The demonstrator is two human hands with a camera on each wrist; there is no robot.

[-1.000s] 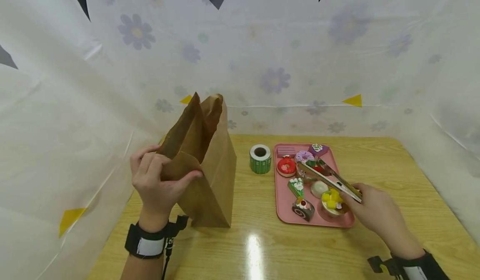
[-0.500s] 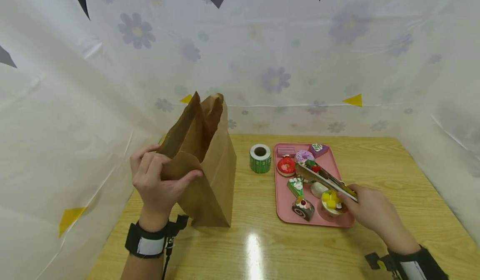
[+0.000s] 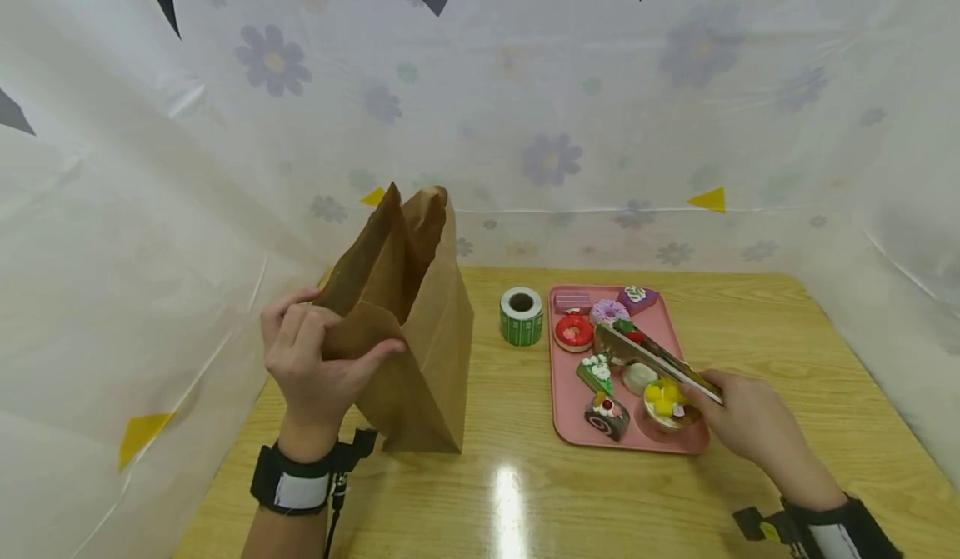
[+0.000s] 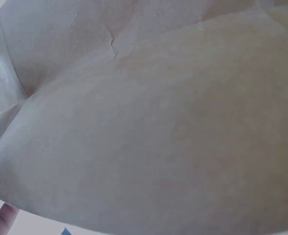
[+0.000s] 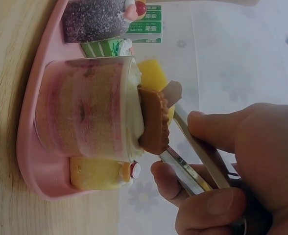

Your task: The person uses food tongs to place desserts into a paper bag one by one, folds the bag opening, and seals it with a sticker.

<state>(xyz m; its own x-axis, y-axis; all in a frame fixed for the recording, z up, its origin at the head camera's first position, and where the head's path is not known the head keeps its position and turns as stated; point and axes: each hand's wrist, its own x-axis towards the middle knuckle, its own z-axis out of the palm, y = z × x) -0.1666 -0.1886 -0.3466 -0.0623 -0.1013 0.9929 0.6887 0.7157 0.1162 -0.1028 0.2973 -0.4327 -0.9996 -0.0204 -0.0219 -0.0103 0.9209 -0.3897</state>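
My left hand [image 3: 311, 359] grips the near rim of a brown paper bag [image 3: 438, 359], thumb on the outer face; the bag stands upright with its mouth gaping. Bag paper [image 4: 149, 132] fills most of the left wrist view. My right hand [image 3: 757, 417] holds metal tongs [image 3: 660, 362] low over a pink tray [image 3: 566, 421]. Their tips reach either side of a cup dessert topped with a strawberry [image 3: 633, 336], partly hidden behind them. In the right wrist view, thumb and fingers squeeze the tongs [image 5: 203, 152] behind a layered dessert cup [image 5: 80, 107].
On the tray lie a red donut [image 3: 573, 332], a purple donut [image 3: 609, 311], a green cake slice [image 3: 597, 373], a chocolate roll [image 3: 607, 417] and a yellow-topped dessert cup [image 3: 663, 401]. A green label roll [image 3: 521, 317] stands between bag and tray. White patterned sheeting [image 3: 555, 109] surrounds the table.
The tongs' arms have come closer together about the strawberry-topped cup, as my right hand shifted slightly. My left hand and the bag stay in place.
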